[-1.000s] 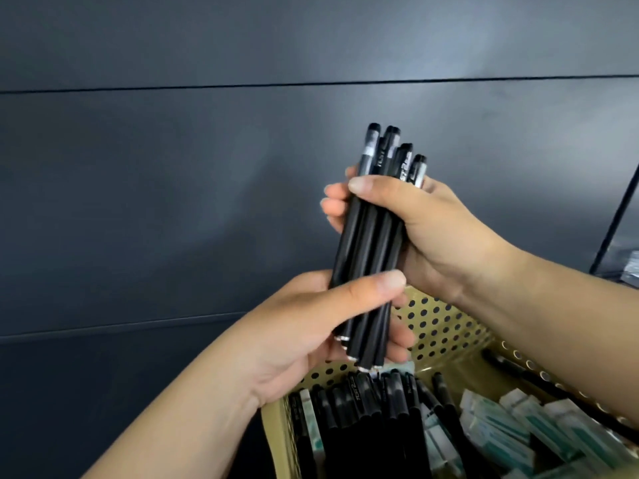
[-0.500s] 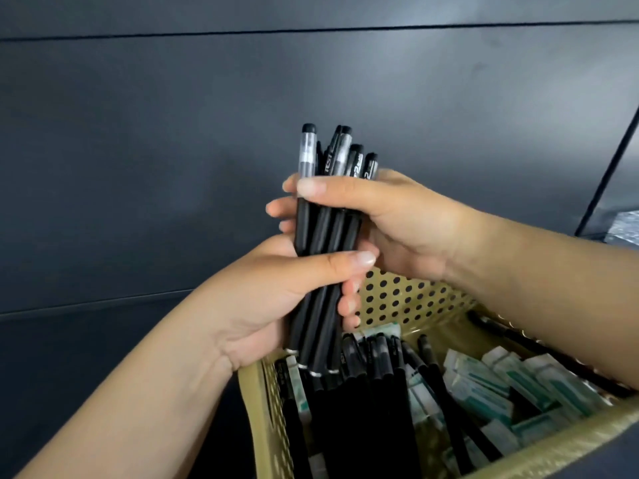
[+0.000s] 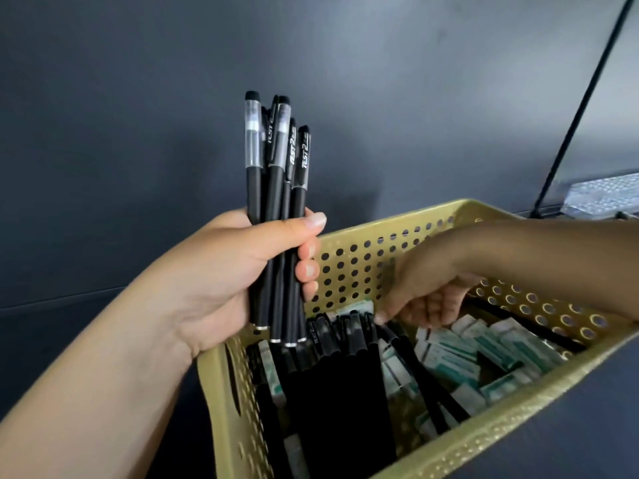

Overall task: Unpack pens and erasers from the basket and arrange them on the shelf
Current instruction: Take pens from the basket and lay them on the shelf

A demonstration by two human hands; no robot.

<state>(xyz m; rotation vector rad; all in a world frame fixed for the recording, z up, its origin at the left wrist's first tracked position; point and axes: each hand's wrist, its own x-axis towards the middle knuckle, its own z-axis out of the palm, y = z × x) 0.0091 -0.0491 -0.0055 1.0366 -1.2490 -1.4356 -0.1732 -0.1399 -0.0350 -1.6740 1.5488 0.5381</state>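
Many basket (image 3: 387, 223) pens (image 3: 345, 375) merge dark; right hand (image 3: 425, 288) fingertips hidden.

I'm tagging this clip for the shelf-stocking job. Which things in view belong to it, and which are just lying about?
Belongs to the job:
- bundle of black capped pens gripped by left hand
- gold perforated plastic basket
- black pens in the basket, right hand reaching in
- white-and-green wrapped erasers

Lying about:
- clear bubble-textured packet
- thin black rod
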